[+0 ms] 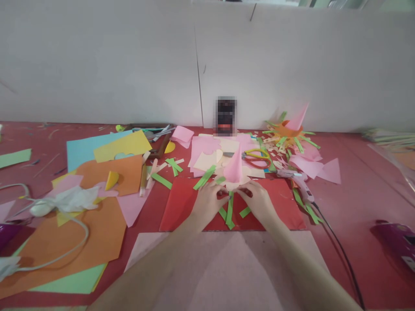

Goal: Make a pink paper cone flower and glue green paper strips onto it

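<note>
A pink paper cone (234,166) stands upright on a pale, wavy-edged paper base (231,185) above the red board. My left hand (209,201) pinches the near left edge of that base, thumb and fingers closed. From the other side my right hand (256,199) pinches the near right edge in the same way. Between the hands a green paper strip (230,211) hangs down from the base towards me. Other green strips stick out at the left, and one loose green strip (245,212) lies below my right hand. My fingertips partly cover the base's edge.
Red-handled and yellow-handled scissors (259,158) lie behind the cone. A glue gun (300,181) with a black cord rests at right. Further back stands an orange paper piece with a pink cone (298,121). Orange sheets (94,233) and a white cable (86,235) spread at left.
</note>
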### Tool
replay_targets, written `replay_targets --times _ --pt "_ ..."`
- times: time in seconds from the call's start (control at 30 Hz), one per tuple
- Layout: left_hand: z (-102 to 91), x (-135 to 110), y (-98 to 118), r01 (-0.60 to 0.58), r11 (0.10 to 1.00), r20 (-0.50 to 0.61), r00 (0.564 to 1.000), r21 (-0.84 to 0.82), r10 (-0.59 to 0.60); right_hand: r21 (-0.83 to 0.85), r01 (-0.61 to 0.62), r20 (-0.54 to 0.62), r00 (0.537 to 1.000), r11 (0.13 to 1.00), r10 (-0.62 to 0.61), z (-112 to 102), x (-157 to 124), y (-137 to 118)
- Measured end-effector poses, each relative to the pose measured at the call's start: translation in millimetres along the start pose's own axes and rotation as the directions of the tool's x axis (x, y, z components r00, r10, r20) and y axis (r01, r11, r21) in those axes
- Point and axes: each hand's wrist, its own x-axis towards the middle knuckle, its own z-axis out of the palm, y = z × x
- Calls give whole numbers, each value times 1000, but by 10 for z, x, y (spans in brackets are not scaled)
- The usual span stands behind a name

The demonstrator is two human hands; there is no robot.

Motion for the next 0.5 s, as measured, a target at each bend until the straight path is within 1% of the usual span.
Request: replay_targets --times 0.17,0.3,0.37,0.5 --pt "26 -6 -14 -2 999 -2 1000 38 2 9 -15 26 1000 1000 15 -9 4 0" --pt "8 -9 -4 -42 996 -21 999 -80 41 16 -5 46 999 1000 5 -15 10 2" --pt "-13 -8 15 -60 993 22 998 -99 63 11 5 48 999 1000 -5 -14 13 9" --pt "-26 -1 31 -92 995 134 986 -30 95 6 4 37 999 1000 -4 -4 18 30"
